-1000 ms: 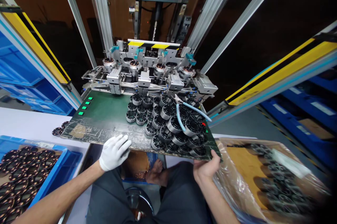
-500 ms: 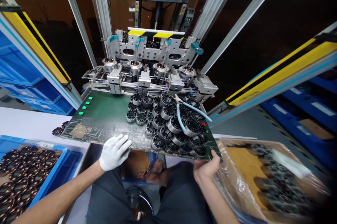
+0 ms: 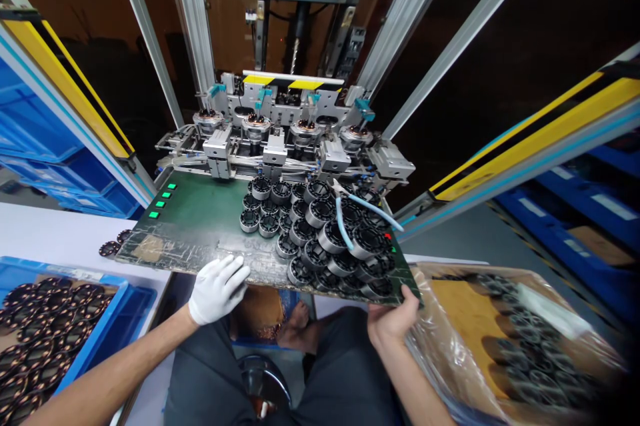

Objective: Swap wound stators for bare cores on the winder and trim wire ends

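My left hand, in a white glove, lies with its fingers stretched over the front edge of the green work board and holds nothing. Bare, my right hand grips the board's front right corner, thumb on top and fingers beneath the edge. Stacked motor stator cores, grey-rimmed rings with black toothed insides, cover the board's right half. Wire cutters with light blue handles lie open on the stack. Behind the board, a machine holds several copper-wound stators in its fixtures.
On the left, a blue bin holds copper-wound stators, and two loose stators lie beside the board. To the right, a plastic-lined box contains more grey cores. Yellow-striped posts and metal frame bars flank the machine.
The machine's plate with the yellow-and-black striped bar has dropped lower, its teal parts closer to the fixtures. Both hands and the stacked cores have stayed in place.
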`<action>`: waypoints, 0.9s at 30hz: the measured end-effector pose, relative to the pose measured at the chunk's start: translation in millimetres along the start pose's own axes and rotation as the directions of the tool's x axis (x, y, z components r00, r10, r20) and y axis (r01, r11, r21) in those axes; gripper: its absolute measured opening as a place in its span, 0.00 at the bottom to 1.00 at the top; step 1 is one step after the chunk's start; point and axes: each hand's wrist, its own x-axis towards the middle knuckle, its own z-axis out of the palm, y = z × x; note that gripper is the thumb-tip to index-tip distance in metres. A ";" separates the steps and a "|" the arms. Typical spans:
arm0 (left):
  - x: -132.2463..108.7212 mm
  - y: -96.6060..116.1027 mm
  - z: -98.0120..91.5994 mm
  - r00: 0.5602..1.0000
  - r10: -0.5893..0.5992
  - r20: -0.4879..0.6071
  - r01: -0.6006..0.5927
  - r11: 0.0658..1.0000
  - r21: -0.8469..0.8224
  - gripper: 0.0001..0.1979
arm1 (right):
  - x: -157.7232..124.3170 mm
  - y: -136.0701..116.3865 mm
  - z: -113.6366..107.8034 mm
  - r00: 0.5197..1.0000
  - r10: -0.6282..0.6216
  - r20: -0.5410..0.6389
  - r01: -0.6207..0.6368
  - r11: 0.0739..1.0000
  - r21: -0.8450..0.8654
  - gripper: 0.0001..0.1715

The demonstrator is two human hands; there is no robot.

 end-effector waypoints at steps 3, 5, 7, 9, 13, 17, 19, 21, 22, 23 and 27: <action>0.3 -0.2 0.2 1.000 0.002 -0.004 -0.002 1.000 0.000 0.18 | -0.4 -0.3 1.0 1.000 -0.014 0.006 0.014 1.000 -0.004 0.23; 0.4 -0.4 0.4 1.000 0.001 -0.007 -0.001 1.000 -0.003 0.17 | -0.3 -0.4 1.2 1.000 -0.011 0.007 0.011 1.000 -0.012 0.23; 0.0 -0.4 0.6 1.000 0.000 -0.006 0.000 1.000 -0.005 0.17 | -0.1 -0.6 1.1 1.000 -0.008 0.000 0.008 1.000 -0.013 0.22; -0.8 -0.5 0.6 1.000 -0.003 0.003 0.003 1.000 -0.002 0.18 | 0.0 -0.7 0.9 1.000 -0.004 -0.006 0.004 1.000 -0.012 0.23; -2.0 -0.6 0.6 1.000 -0.004 0.015 0.004 1.000 0.006 0.19 | 0.1 -0.1 0.3 1.000 -0.006 -0.003 0.006 1.000 -0.024 0.23; -0.6 -0.1 0.2 1.000 -0.003 -0.003 0.003 1.000 0.000 0.18 | 0.0 1.1 0.1 0.999 -0.043 0.007 0.043 0.999 -0.029 0.23; 0.4 0.1 -0.2 1.000 -0.003 -0.005 0.003 1.000 -0.002 0.17 | -0.5 1.1 0.3 0.999 -0.049 0.005 0.049 0.998 -0.032 0.24; 0.8 0.2 -0.5 1.000 -0.003 -0.004 0.003 1.000 0.002 0.17 | -1.3 0.4 0.8 1.000 -0.029 -0.005 0.029 0.999 -0.025 0.23; 0.8 0.2 -0.6 1.000 -0.003 -0.003 0.003 1.000 0.003 0.17 | -1.8 0.0 1.1 1.000 -0.014 -0.010 0.014 1.000 -0.021 0.23; 0.8 0.1 -0.7 1.000 -0.003 -0.002 0.003 1.000 0.003 0.17 | -2.2 -0.5 1.5 1.000 -0.002 -0.016 0.002 1.000 -0.018 0.22; 1.1 -0.1 -1.4 1.000 0.001 -0.004 -0.001 1.000 -0.005 0.17 | -2.6 -0.9 2.0 1.000 -0.010 -0.009 0.010 1.000 -0.021 0.22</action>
